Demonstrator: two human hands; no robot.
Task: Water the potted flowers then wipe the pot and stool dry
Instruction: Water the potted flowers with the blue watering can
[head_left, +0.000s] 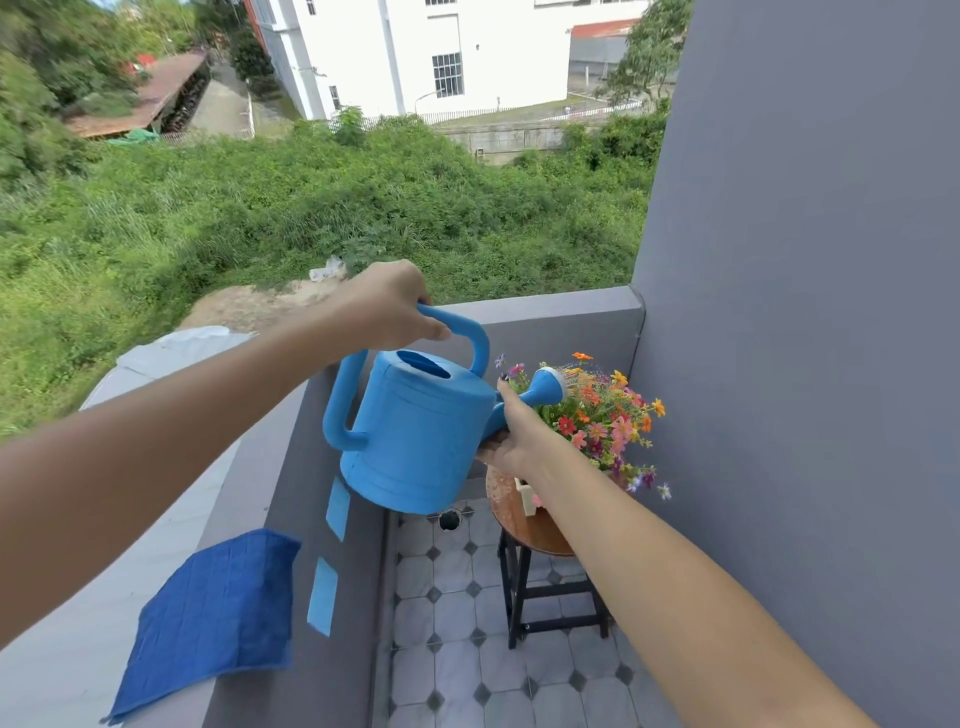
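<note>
A blue watering can (415, 436) hangs tilted toward the right, its rose (551, 384) over the flowers. My left hand (387, 306) grips the can's top handle. My right hand (514, 436) holds the base of the spout from below. Thin streams of water spray from the rose onto the colourful flowers (608, 415). The white pot (525, 496) is mostly hidden behind my right arm. It stands on a round wooden stool (524, 535) with black legs, whose top shows water drops. A blue cloth (213, 618) lies on the balcony ledge at lower left.
The grey parapet ledge (104, 649) runs along the left and far side. A grey wall (805, 364) closes the right. The floor (467, 649) is tiled, with a drain hole (450, 519) near the stool. Beyond the ledge is a drop to greenery.
</note>
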